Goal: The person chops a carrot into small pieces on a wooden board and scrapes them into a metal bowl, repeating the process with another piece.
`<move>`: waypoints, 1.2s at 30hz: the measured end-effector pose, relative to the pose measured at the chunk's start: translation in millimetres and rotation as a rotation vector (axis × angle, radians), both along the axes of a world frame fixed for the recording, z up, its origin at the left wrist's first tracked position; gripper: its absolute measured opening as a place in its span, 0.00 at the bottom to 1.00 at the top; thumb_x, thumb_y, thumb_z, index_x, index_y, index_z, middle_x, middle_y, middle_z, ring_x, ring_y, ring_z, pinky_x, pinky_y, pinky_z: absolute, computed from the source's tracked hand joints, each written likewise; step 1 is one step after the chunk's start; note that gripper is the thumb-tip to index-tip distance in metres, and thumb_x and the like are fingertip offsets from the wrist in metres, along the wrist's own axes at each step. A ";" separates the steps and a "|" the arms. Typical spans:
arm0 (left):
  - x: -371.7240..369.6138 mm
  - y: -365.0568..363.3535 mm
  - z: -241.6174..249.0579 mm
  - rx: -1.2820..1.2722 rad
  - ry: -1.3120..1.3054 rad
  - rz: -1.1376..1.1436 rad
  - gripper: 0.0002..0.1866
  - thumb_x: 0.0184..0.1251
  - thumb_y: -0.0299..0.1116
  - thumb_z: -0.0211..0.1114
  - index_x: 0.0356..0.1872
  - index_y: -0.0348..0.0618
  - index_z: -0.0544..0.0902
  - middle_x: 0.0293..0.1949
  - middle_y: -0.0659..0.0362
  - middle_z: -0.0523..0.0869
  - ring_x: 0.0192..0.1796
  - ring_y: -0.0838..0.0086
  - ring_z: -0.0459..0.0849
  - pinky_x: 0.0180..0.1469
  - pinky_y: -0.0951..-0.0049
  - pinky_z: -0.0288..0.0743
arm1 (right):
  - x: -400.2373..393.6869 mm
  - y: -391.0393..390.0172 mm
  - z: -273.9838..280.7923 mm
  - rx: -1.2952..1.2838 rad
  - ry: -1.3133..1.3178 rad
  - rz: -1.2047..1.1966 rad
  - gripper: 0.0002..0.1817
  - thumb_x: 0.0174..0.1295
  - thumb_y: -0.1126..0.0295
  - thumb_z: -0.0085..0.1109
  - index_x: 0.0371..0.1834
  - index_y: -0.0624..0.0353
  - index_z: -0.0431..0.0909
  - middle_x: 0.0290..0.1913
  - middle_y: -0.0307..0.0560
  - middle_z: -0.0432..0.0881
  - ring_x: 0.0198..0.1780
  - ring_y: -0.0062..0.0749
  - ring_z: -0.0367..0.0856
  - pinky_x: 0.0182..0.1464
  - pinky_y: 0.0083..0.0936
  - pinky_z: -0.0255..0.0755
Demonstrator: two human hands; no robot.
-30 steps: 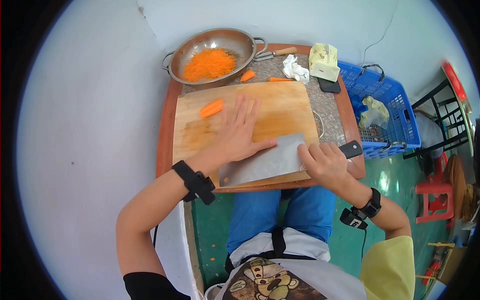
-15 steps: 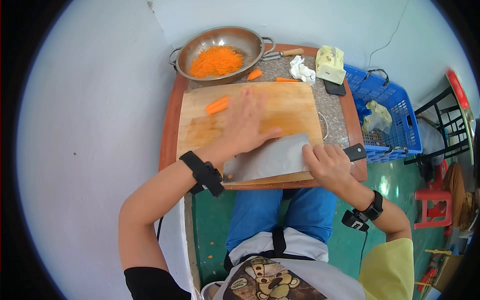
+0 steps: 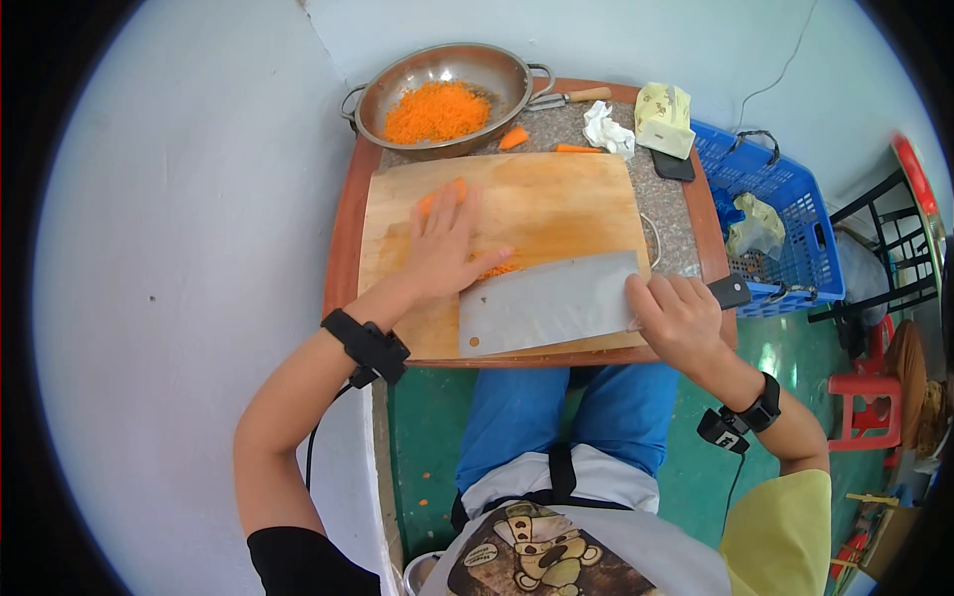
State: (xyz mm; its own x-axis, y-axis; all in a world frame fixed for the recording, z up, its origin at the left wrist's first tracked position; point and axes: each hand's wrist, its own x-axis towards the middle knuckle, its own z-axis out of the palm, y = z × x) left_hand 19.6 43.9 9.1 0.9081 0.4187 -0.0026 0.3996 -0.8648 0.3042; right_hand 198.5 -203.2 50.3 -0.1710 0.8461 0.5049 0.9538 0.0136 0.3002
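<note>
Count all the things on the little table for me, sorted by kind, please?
Carrot pieces: 3, one under the left hand, on the cutting board, and two by the bowl.
Heaps of grated carrot: 2.
Bowls: 1.
Cutting boards: 1.
Cleavers: 1, the cleaver in the right hand.
Peelers: 1.
Crumpled tissues: 1.
Tissue packs: 1.
Phones: 1.
Total: 12.

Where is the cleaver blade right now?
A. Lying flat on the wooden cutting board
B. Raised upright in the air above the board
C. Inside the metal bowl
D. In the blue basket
A: the cleaver lies with its broad side flat on the cutting board, the right hand gripping its handle end and the left hand spread on the board beside it.
</note>
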 end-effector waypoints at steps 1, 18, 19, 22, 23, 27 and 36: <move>-1.5 -0.4 0.5 -0.015 -0.005 0.036 0.50 0.60 0.65 0.50 0.71 0.37 0.42 0.70 0.36 0.42 0.74 0.49 0.36 0.69 0.47 0.27 | 0.1 -0.7 0.6 0.005 0.013 0.011 0.14 0.43 0.70 0.53 0.36 0.57 0.74 0.20 0.36 0.64 0.21 0.25 0.67 0.23 0.22 0.60; -10.3 20.0 15.7 -0.227 -0.176 0.260 0.19 0.55 0.42 0.67 0.43 0.39 0.82 0.39 0.51 0.80 0.42 0.62 0.79 0.48 0.63 0.70 | 9.6 -5.8 9.0 -0.146 0.295 -0.168 0.11 0.43 0.73 0.59 0.32 0.54 0.75 0.20 0.40 0.73 0.22 0.34 0.75 0.24 0.29 0.66; -15.0 17.7 10.9 -0.171 -0.225 0.239 0.14 0.56 0.38 0.66 0.38 0.38 0.83 0.34 0.51 0.80 0.38 0.63 0.79 0.43 0.66 0.71 | 9.3 -6.4 10.7 -0.217 0.472 -0.230 0.09 0.44 0.72 0.61 0.31 0.54 0.75 0.20 0.42 0.76 0.22 0.38 0.77 0.24 0.31 0.68; -28.5 -0.4 8.6 -0.158 -0.323 0.204 0.09 0.57 0.33 0.65 0.34 0.37 0.84 0.30 0.51 0.81 0.33 0.65 0.80 0.39 0.70 0.72 | -1.2 -5.8 27.4 -0.357 0.741 -0.371 0.07 0.53 0.67 0.61 0.27 0.58 0.76 0.20 0.50 0.78 0.23 0.45 0.78 0.24 0.35 0.68; -33.3 -8.4 11.5 -0.199 -0.375 0.187 0.09 0.58 0.31 0.65 0.35 0.36 0.84 0.31 0.51 0.81 0.34 0.66 0.80 0.39 0.70 0.72 | -4.3 -4.8 31.8 -0.444 0.874 -0.436 0.10 0.56 0.65 0.61 0.26 0.60 0.76 0.20 0.52 0.77 0.23 0.46 0.78 0.25 0.35 0.67; -54.4 -39.8 15.6 -0.332 -0.318 0.338 0.09 0.57 0.30 0.65 0.35 0.35 0.83 0.31 0.51 0.81 0.33 0.67 0.80 0.38 0.71 0.72 | -21.6 -6.0 34.7 -0.536 1.060 -0.427 0.11 0.58 0.65 0.59 0.25 0.61 0.75 0.19 0.56 0.76 0.23 0.49 0.77 0.24 0.37 0.66; -62.7 -115.8 -21.1 0.026 -0.565 0.480 0.07 0.48 0.27 0.69 0.30 0.38 0.84 0.28 0.55 0.79 0.34 0.61 0.76 0.39 0.66 0.71 | -53.0 3.1 21.7 -0.573 0.872 -0.235 0.11 0.59 0.67 0.57 0.23 0.61 0.73 0.16 0.54 0.74 0.21 0.53 0.75 0.24 0.42 0.68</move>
State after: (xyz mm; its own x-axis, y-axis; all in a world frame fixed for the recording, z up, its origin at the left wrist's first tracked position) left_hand -43.1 -72.0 -12.1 0.4850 0.7635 0.4263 0.5243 -0.6441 0.5571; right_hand 145.5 -200.1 72.1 0.2552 0.9607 -0.1091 0.8330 -0.2758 -0.4796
